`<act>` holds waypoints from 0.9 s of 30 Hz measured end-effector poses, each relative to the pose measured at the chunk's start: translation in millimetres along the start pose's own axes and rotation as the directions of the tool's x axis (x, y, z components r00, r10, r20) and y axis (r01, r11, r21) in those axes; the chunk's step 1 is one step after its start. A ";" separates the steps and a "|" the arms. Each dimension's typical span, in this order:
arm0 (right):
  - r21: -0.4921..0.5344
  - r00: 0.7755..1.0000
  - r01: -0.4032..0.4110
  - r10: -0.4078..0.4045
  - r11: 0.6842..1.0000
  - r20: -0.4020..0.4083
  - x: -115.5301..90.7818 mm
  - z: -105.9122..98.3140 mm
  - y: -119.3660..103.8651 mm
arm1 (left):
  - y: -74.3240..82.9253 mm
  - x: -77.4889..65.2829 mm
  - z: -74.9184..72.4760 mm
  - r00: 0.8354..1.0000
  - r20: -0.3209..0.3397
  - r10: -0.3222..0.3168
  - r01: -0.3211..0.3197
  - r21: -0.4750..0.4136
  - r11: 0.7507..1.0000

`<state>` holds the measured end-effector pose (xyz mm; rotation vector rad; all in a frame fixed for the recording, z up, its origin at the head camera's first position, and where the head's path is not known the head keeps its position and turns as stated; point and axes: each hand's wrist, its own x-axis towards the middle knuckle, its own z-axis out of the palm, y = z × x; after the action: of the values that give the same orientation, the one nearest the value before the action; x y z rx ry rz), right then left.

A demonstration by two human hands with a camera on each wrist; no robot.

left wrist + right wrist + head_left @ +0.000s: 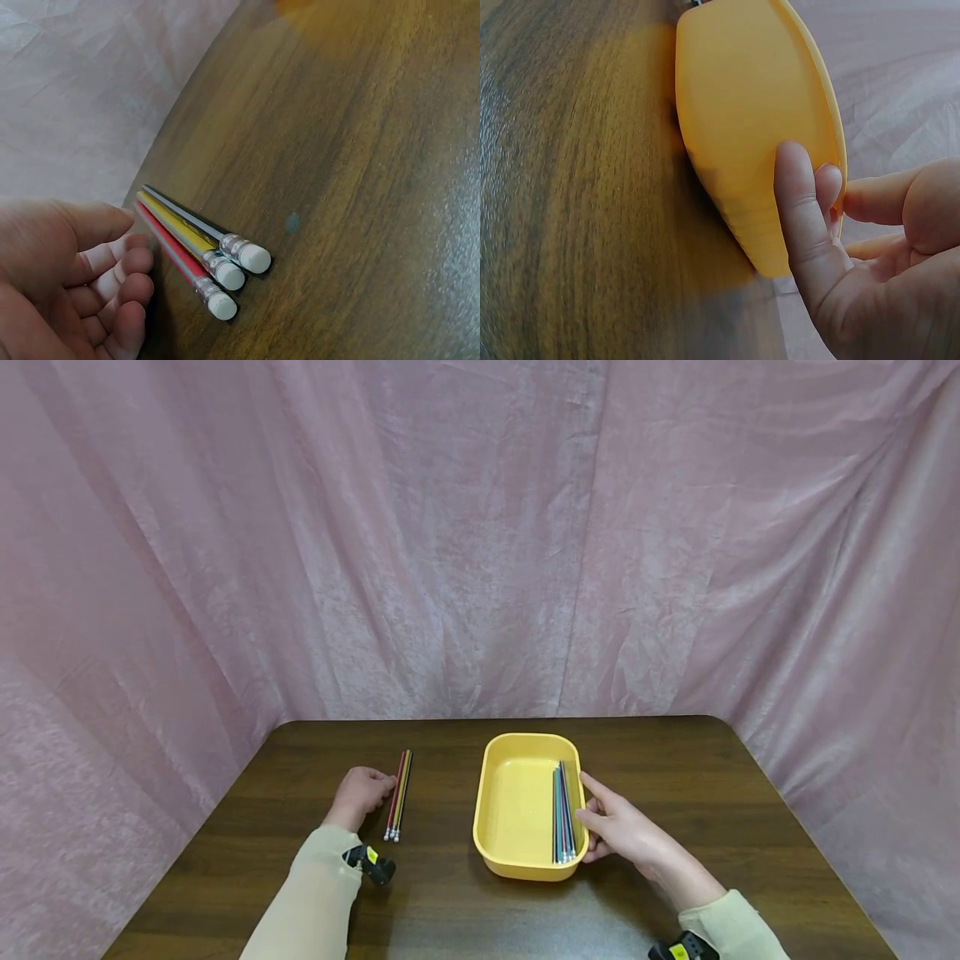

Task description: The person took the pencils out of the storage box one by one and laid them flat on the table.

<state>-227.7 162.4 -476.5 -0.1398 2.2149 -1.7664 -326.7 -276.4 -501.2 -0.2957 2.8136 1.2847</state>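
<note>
Three pencils, a red one (174,244), a yellow one (174,227) and a black one (184,214), lie side by side on the table, white erasers toward me. My left hand (363,793) is just left of them, its fingers loosely bent and fingertips close by the red pencil; contact is unclear. To the right stands a yellow plastic tray (510,870). My right hand (626,831) holds its right rim, thumb over the edge and other fingers against the outer wall (742,97). Several pencils (562,818), dark and teal among them, lie lengthwise along the tray's right side.
The brown wood-grain table (442,927) has rounded far corners. A pink velvety curtain (480,543) hangs behind it and on both sides.
</note>
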 end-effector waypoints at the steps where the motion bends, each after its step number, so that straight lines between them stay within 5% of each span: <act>1: -0.001 1.000 -0.001 0.001 1.000 -0.001 0.1 0.0 -0.1 | -0.2 -0.5 -0.3 1.000 0.000 0.000 0.000 -0.018 1.000; 12: -0.008 1.000 0.003 -0.003 1.000 -0.001 1.8 -0.6 0.8 | 5.3 -7.7 -4.1 0.999 -0.009 -0.038 0.035 -0.203 0.979; 27: 0.007 1.000 -0.011 0.011 1.000 -0.007 -0.9 1.3 -2.1 | 38.6 -18.1 0.6 0.996 -0.048 0.069 -0.080 -0.309 0.948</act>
<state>-226.8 160.9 -474.6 -0.1202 2.2093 -1.7716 -316.2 -248.3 -470.8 -0.2240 2.6659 1.7585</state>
